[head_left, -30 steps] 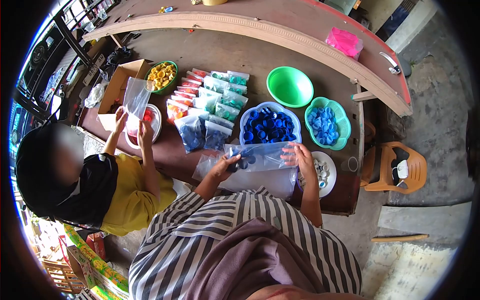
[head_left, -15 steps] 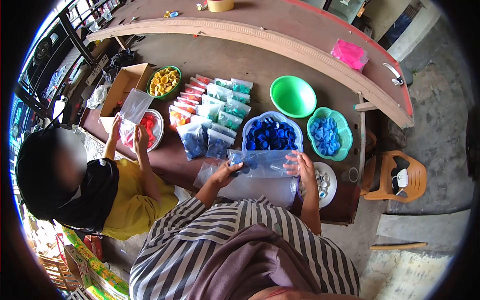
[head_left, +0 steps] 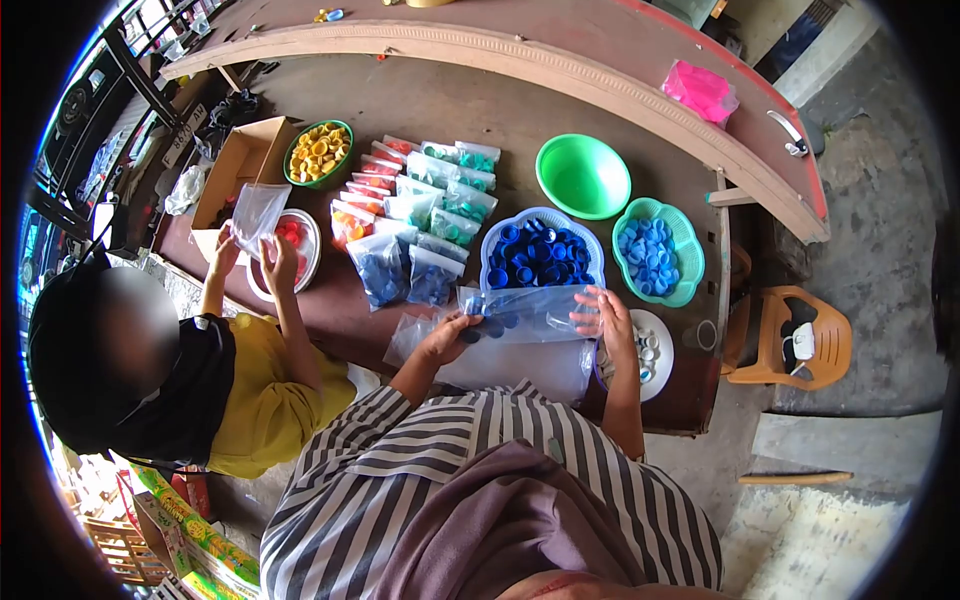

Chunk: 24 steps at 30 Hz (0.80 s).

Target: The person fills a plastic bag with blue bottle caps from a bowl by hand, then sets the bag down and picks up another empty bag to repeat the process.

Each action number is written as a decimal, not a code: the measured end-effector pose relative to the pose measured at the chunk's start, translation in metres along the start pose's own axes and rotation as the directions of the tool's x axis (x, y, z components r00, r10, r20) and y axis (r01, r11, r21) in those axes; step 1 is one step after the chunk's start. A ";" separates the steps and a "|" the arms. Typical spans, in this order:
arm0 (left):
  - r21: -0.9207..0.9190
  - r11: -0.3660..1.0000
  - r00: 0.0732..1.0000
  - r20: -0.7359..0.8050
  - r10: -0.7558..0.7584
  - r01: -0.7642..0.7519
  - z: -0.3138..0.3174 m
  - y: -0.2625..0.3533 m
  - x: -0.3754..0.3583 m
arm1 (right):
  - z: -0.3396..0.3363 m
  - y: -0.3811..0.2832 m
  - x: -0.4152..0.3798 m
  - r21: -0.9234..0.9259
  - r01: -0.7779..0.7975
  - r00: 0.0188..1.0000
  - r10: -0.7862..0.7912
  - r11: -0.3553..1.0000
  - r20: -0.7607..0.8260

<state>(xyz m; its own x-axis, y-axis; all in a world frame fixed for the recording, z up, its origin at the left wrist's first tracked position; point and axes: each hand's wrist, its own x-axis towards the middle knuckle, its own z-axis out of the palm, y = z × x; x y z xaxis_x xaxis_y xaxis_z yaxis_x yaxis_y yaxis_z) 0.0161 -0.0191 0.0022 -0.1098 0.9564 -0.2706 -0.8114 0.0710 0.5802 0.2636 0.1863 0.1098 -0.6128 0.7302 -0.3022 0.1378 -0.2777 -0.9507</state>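
A clear plastic bag [head_left: 535,300] with a few dark blue bottle caps [head_left: 490,326] at its left end stretches in front of me. My left hand [head_left: 447,338] is closed on that end, thumb on top. At the bag's other end, my right hand [head_left: 606,318] has its fingers spread, fingertips overlapping the plastic. Just beyond the bag stands a lavender basket [head_left: 487,262] full of dark blue caps. Below it lie flat clear plastic bags [head_left: 510,368]. A white plate [head_left: 660,380] with white caps is partly hidden by my right hand.
Filled bags [head_left: 425,205] of red, green and blue caps lie in rows. A green basin [head_left: 583,175] and a teal basket [head_left: 695,275] of light blue caps stand right. At left, a co-worker [head_left: 260,390] handles a clear bag [head_left: 258,212] near a cardboard box [head_left: 255,160] and yellow caps [head_left: 320,152].
The view has shifted slightly, so the table items sit a little higher. My hands keep about the same hold and pose. The co-worker's hands and bag have moved a little.
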 end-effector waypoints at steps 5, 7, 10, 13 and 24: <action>0.063 0.997 0.997 -0.060 -0.038 0.042 0.017 0.010 -0.007 | -0.002 0.000 0.000 -0.022 0.022 1.000 -0.022 1.000 -0.006; 0.056 0.997 0.991 -0.125 -0.051 0.058 0.023 0.012 -0.007 | -0.001 0.000 0.000 -0.022 0.018 1.000 -0.018 1.000 -0.009; 0.071 0.997 0.993 -0.117 -0.034 0.043 0.029 0.017 -0.009 | -0.002 0.002 0.000 -0.017 0.018 1.000 -0.018 1.000 -0.009; 0.090 0.994 0.993 -0.106 -0.048 0.058 0.021 0.016 -0.010 | -0.001 0.001 -0.001 -0.013 0.014 1.000 -0.014 1.000 -0.005; 0.023 0.999 0.995 -0.093 -0.039 0.041 0.010 0.005 -0.007 | 0.005 -0.010 -0.004 -0.024 0.012 1.000 -0.012 1.000 0.005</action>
<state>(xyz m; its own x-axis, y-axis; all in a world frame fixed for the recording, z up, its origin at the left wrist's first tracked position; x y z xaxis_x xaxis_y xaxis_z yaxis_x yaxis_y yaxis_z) 0.0187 -0.0228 0.0149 -0.1310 0.9225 -0.3632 -0.8016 0.1170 0.5863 0.2607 0.1826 0.1214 -0.6183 0.7303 -0.2904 0.1494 -0.2536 -0.9557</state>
